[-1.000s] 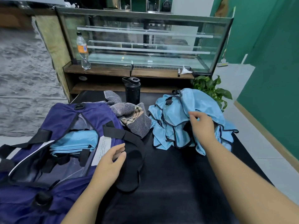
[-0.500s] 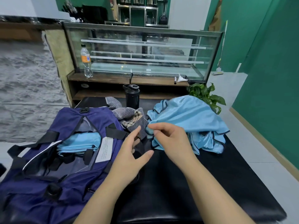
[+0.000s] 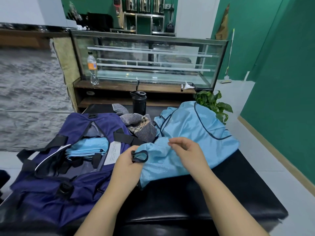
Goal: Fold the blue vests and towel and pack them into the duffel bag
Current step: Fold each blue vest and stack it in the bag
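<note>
Black bench [image 3: 187,198]: left hand [image 3: 127,165] pinches blue vest [image 3: 190,133] strap, right hand [image 3: 189,152] loosely curled, empty; slick fabric may slip unfolded.

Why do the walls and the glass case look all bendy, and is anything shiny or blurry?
In the head view, the wide-angle lens bows the glass display case and tilts the green wall near the edges; light glares off the case's panes and the front edge of the black table; the left hand, right hand and blue vest look sharp, with soft, even lighting.
</note>
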`<state>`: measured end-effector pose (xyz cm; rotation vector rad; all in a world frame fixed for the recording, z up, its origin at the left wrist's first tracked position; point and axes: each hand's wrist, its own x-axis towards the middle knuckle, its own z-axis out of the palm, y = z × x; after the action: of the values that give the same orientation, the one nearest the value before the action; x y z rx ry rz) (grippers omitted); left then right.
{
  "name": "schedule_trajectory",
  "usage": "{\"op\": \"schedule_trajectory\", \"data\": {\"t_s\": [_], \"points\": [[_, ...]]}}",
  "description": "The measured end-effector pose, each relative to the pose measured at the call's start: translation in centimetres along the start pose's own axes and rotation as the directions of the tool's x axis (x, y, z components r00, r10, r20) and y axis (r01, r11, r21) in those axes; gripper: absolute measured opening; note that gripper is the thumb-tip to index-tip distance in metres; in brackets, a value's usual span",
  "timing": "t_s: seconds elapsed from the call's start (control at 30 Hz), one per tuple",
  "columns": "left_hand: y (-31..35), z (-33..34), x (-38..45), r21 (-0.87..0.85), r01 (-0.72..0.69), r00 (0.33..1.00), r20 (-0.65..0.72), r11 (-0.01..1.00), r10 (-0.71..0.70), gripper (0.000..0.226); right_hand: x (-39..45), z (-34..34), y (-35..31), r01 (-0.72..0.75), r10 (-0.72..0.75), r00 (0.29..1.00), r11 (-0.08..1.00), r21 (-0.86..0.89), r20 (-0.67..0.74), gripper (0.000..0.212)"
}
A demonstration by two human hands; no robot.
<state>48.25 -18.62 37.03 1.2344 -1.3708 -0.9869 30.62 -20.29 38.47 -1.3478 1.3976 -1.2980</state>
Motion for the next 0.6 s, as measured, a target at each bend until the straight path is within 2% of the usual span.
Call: {"op": "schedule_trajectory", "data": {"t_s": [0.1, 0.27, 0.43, 0.6], "points": [[-0.1, -0.6, -0.3, 0.029, -0.007, 1.0, -0.023, 1.0, 0.007, 0.02, 0.4, -0.9, 1.8, -0.069, 0.067, 0.997, 0.997, -0.043, -0.045, 0.024], [-0.2, -1.1, -0.4, 0.08, -0.001, 1.0, -0.005, 0.997, 0.001, 0.034, 1.3, -1.9, 3.8, -0.135, 0.125, 0.987, 0.985, -0.106, -0.098, 0.022], [-2.0, -0.6, 0.1, 0.039, 0.099, 0.994, 0.031, 0.994, -0.1, 0.049, 3.6, -2.6, 5.0, -0.192, 0.172, 0.978, 0.963, -0.187, -0.12, 0.026], [-3.9, 0.2, 1.4, -0.011, 0.16, 0.983, 0.091, 0.987, -0.158, 0.038, 6.9, -2.8, 5.9, -0.198, 0.161, 0.975, 0.94, -0.277, -0.15, 0.03]]}}
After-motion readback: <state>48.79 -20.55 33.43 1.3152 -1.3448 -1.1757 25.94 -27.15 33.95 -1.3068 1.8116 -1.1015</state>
